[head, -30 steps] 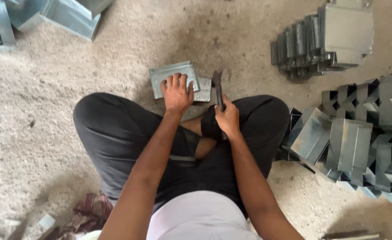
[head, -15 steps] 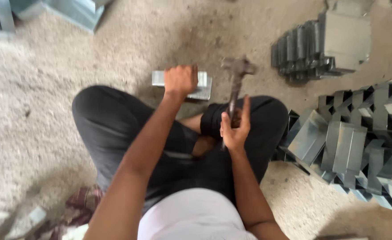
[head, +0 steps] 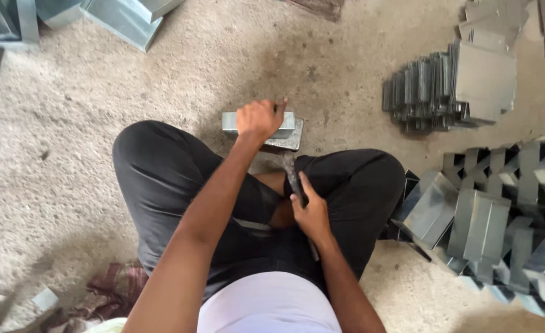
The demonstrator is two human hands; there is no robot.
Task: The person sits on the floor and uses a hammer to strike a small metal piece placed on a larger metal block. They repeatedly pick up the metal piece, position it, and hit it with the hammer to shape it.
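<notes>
At the centre of the frame, on the concrete floor [head: 161, 74], the left hand [head: 259, 119] presses closed on a folded grey sheet-metal bracket [head: 238, 121]. It looks stiff, light and sharp-edged, best gripped along its flat top. The right hand [head: 309, 213] is clenched around a dark hammer handle [head: 294, 179].

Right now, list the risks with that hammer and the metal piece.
The left hand grips the folded sheet-metal piece right beside where the hammer in the right hand comes down, so fingers could be struck. The piece rests on a small metal block and could slip. Its edges may cut bare skin.
</notes>
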